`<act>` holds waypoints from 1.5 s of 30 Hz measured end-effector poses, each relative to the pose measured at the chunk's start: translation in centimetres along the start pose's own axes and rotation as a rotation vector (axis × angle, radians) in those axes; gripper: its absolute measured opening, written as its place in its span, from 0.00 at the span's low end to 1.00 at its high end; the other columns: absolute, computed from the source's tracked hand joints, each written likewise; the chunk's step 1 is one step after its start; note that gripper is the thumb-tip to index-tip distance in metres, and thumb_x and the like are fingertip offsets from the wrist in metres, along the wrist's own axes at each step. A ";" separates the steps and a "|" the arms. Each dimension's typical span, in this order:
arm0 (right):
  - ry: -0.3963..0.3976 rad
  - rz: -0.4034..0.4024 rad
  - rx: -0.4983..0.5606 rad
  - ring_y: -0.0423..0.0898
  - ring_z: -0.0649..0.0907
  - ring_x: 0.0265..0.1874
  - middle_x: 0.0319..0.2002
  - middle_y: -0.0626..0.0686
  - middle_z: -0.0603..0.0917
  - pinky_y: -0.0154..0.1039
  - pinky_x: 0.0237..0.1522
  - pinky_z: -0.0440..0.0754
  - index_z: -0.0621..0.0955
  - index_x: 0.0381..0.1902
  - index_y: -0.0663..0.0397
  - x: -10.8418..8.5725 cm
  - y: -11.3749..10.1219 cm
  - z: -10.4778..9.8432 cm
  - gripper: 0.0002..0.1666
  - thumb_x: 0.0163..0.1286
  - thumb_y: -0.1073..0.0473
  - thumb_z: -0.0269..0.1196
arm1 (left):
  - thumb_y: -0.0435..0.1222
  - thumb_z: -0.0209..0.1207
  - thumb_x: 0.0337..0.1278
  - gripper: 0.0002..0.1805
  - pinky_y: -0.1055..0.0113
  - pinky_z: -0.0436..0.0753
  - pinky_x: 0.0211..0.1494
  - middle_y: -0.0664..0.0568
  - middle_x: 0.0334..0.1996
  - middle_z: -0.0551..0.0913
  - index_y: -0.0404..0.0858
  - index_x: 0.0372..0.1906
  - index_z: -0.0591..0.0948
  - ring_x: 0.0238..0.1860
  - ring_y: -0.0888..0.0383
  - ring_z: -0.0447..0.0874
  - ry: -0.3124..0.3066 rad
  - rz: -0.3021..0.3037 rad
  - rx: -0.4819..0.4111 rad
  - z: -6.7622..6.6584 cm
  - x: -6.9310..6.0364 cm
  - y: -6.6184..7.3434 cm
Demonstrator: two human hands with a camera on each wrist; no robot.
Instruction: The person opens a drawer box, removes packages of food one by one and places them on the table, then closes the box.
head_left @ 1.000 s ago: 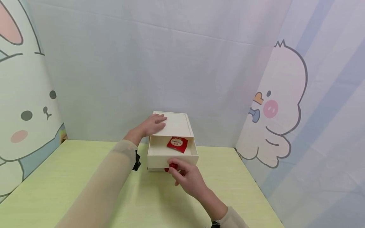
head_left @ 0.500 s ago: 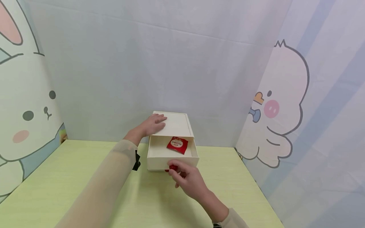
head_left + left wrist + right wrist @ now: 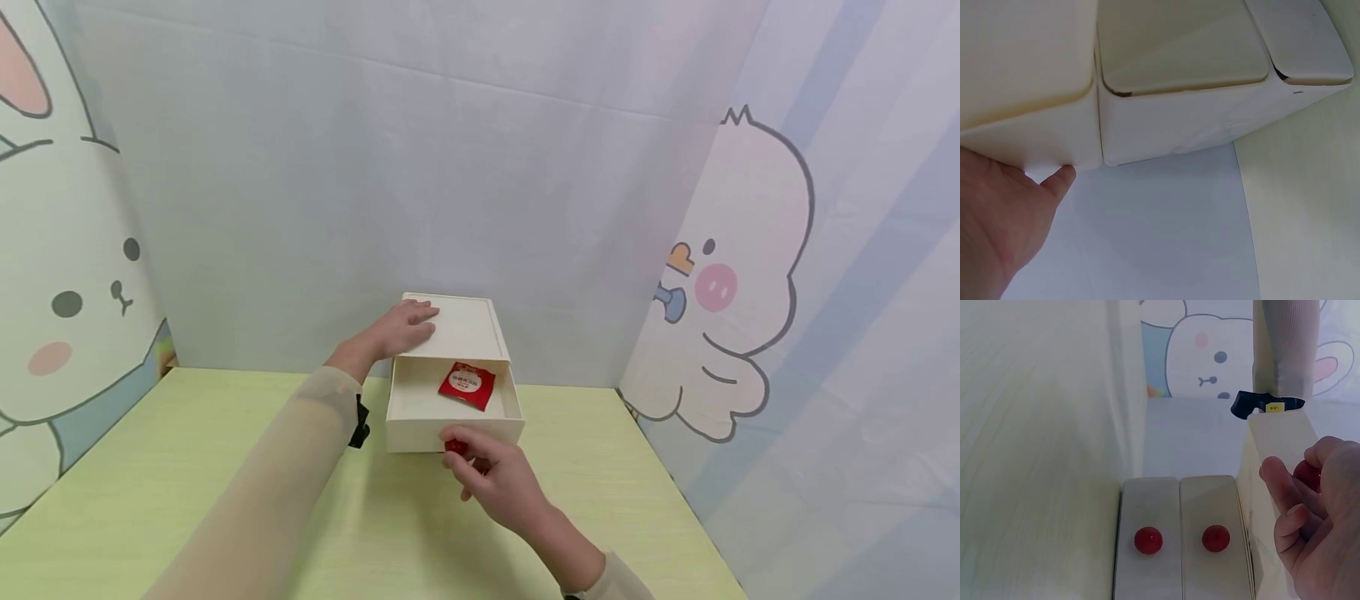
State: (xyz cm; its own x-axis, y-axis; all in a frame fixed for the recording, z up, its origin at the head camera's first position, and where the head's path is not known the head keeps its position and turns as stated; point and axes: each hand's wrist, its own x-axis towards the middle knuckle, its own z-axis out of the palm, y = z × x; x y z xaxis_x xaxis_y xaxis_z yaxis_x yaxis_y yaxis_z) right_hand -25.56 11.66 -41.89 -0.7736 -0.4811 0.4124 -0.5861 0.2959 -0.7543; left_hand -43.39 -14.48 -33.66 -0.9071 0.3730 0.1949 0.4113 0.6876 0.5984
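A white drawer cabinet [image 3: 471, 327] stands against the back curtain, its top drawer [image 3: 412, 436] pulled out toward me. Inside that drawer lies a red packet [image 3: 467, 385] with a pale printed label. My right hand [image 3: 498, 479] pinches the drawer's red knob [image 3: 454, 447] between thumb and fingers; the knob [image 3: 1307, 475] is partly hidden by the fingers in the right wrist view. Resting on the left part of the cabinet's top is my left hand [image 3: 405, 328], fingers spread. In the left wrist view, the left hand [image 3: 1004, 219] touches the cabinet's edge.
Two closed drawers [image 3: 1150, 575] with round red knobs [image 3: 1148, 540] show beneath the pulled-out one. The cabinet stands at the back of a pale yellow-green table [image 3: 247, 442]. Curtains [image 3: 315, 208] with cartoon animals rise behind and on both sides.
The top drawer has slid a little further toward me with my right hand on its knob. The packet moved with it, and the red knob below is now covered. My left hand stays put.
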 end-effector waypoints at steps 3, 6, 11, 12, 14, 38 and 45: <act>-0.003 0.007 0.004 0.34 0.82 0.22 0.40 0.60 0.90 0.37 0.27 0.90 0.87 0.60 0.47 -0.1 -0.1 0.0 0.13 0.81 0.58 0.68 | 0.48 0.44 0.85 0.34 0.34 0.44 0.91 0.39 0.90 0.55 0.39 0.86 0.66 0.91 0.37 0.41 -0.008 -0.008 0.002 -0.1 0.0 0.1; 0.001 0.001 0.005 0.33 0.83 0.23 0.39 0.60 0.90 0.37 0.27 0.90 0.87 0.60 0.48 -0.2 -0.2 0.0 0.13 0.81 0.59 0.68 | 0.49 0.43 0.85 0.34 0.34 0.44 0.91 0.39 0.90 0.54 0.39 0.86 0.66 0.91 0.37 0.41 -0.014 -0.020 -0.001 -0.2 0.0 0.2; 0.003 -0.022 0.007 0.33 0.83 0.22 0.37 0.57 0.90 0.39 0.26 0.91 0.88 0.59 0.50 -0.3 -0.3 -0.1 0.13 0.81 0.60 0.68 | 0.48 0.44 0.84 0.34 0.35 0.47 0.91 0.40 0.90 0.55 0.40 0.85 0.68 0.91 0.38 0.44 -0.013 -0.033 -0.004 -0.4 0.1 0.2; 0.003 -0.025 0.007 0.33 0.83 0.22 0.37 0.56 0.90 0.39 0.26 0.91 0.87 0.59 0.50 -0.4 -0.3 -0.1 0.13 0.81 0.60 0.68 | 0.48 0.44 0.84 0.34 0.36 0.47 0.91 0.40 0.90 0.56 0.40 0.85 0.68 0.91 0.38 0.44 -0.012 -0.033 -0.004 -0.5 0.1 0.2; 0.002 -0.025 0.005 0.33 0.82 0.22 0.37 0.55 0.90 0.38 0.26 0.90 0.88 0.59 0.50 -0.5 -0.3 -0.1 0.13 0.81 0.60 0.68 | 0.48 0.44 0.84 0.34 0.36 0.48 0.91 0.41 0.90 0.56 0.40 0.85 0.68 0.91 0.38 0.45 -0.015 -0.033 -0.006 -0.5 0.1 0.3; -0.014 -0.112 0.004 0.28 0.79 0.21 0.34 0.57 0.89 0.35 0.25 0.89 0.86 0.58 0.53 -1.9 -0.5 0.3 0.12 0.80 0.62 0.68 | 0.47 0.45 0.85 0.33 0.34 0.46 0.91 0.41 0.90 0.55 0.41 0.86 0.67 0.91 0.37 0.42 -0.002 -0.050 -0.040 0.0 0.0 0.3; -0.014 -0.116 -0.003 0.27 0.79 0.22 0.34 0.55 0.88 0.35 0.25 0.89 0.87 0.58 0.51 -2.1 -0.5 0.2 0.12 0.80 0.62 0.68 | 0.46 0.45 0.85 0.33 0.34 0.46 0.91 0.41 0.90 0.55 0.41 0.86 0.67 0.91 0.38 0.42 -0.001 -0.056 -0.053 0.1 -0.1 0.4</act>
State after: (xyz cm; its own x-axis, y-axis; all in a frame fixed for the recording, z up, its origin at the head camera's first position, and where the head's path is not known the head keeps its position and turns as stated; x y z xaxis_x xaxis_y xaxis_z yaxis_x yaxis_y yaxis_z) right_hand -23.53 12.35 -42.48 -0.6972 -0.5236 0.4897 -0.6722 0.2398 -0.7005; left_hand -43.09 -14.20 -33.50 -0.9286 0.3353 0.1591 0.3544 0.6738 0.6484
